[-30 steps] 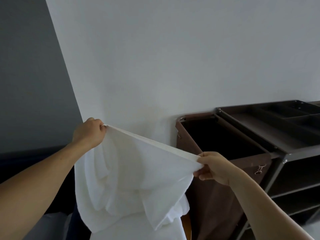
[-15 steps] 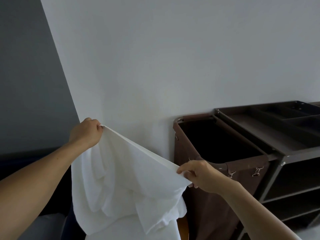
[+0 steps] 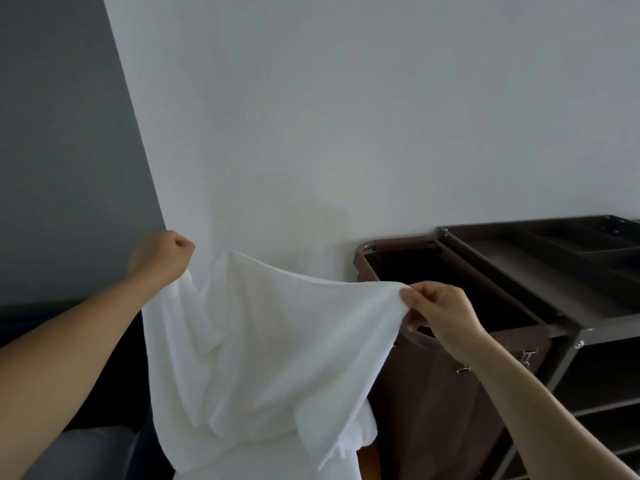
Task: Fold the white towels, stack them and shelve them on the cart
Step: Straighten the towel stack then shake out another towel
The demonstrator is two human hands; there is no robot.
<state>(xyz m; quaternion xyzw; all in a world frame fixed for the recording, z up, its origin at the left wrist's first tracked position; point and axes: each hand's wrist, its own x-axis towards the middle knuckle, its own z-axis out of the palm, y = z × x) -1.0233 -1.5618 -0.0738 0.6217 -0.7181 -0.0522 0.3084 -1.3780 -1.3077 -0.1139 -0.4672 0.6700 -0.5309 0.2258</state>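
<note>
Nearest to the camera, two bare forearms come in from the lower corners of the view. Between them hangs a white towel [image 3: 263, 344], held up in the air in front of the person. Its lower part falls in loose folds and goes out of the picture at the bottom, so where it ends cannot be told.

The left hand [image 3: 162, 258] is closed in a fist around one top corner of the towel, and the cloth comes out under the fist. The right hand [image 3: 438, 313] pinches the other top corner between thumb and fingers – the fingers are pressed together on the fabric. The top edge of the towel is slack between the two hands and rises in a soft hump near the left one.

Behind the right hand stands a brown laundry bag [image 3: 440, 393] with an open, dark mouth, hung on a frame with small metal clips. It is joined to the cart [image 3: 568, 327], a dark cart with a divided tray on top and open shelves below – the towel is not on these shelves.

Farthest away is the white wall [image 3: 363, 126], and to the left of it a grey wall [image 3: 65, 150].
</note>
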